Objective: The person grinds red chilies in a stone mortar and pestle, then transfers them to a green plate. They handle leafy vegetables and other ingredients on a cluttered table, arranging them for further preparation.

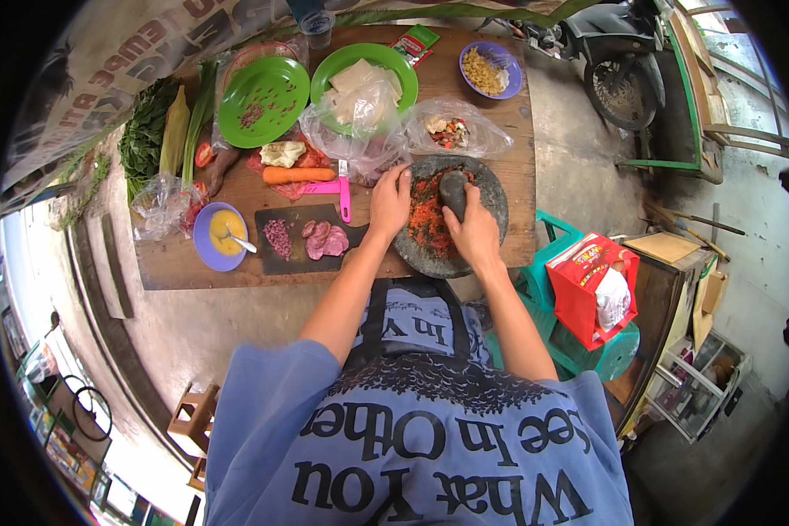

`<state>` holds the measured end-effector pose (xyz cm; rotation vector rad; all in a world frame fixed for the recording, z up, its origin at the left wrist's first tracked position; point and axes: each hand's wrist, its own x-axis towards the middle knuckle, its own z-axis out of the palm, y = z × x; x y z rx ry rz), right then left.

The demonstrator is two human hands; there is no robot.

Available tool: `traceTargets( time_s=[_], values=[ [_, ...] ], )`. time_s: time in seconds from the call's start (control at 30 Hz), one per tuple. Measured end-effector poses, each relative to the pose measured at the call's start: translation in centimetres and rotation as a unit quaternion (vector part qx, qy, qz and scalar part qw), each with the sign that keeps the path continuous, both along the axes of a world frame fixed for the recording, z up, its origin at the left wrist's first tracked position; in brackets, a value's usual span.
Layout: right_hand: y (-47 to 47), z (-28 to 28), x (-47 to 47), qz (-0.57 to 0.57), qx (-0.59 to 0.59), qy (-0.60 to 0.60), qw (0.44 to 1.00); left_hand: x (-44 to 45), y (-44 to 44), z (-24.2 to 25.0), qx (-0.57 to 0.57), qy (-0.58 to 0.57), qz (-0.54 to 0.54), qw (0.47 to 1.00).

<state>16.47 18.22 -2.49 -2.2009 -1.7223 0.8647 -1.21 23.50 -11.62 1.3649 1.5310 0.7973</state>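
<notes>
A round stone mortar [493, 187] stands at the right front of the wooden table, its bowl smeared with coarse red paste [427, 220]. My right hand [477, 227] grips a dark stone pestle [454, 191] that rests in the paste. On the mortar's left rim lies my left hand [391, 200], steadying its edge. Just left of that hand, a dark cutting board [296, 263] bears diced pink meat [277, 238] and round slices [325, 240]. Above the board are a pink peeler [344, 197] and a carrot [299, 175].
Behind the mortar lies a plastic bag of chopped ingredients [450, 135]. Two green plates [266, 102] stand farther back. A purple bowl [220, 260] holds beaten egg and a spoon; another purple bowl [516, 79] holds corn kernels. Right of the table, a red bag [578, 283] sits on green stools [621, 361].
</notes>
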Motion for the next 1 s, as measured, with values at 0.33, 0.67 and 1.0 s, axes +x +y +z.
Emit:
traceTargets(
  time_s=[0.33, 0.67, 1.0],
  values=[
    [0.0, 0.4, 0.0, -0.085, 0.082, 0.034, 0.992, 0.0, -0.1, 0.0, 0.002, 0.008, 0.001, 1.000],
    [0.2, 0.9, 0.8, -0.103, 0.057, -0.011, 0.993, 0.1, 0.0, 0.1, 0.008, 0.010, 0.005, 1.000],
    [0.8, 1.6, 0.4, -0.087, 0.072, -0.005, 0.994, 0.1, 0.0, 0.4, 0.017, 0.013, 0.010, 1.000]
  ],
)
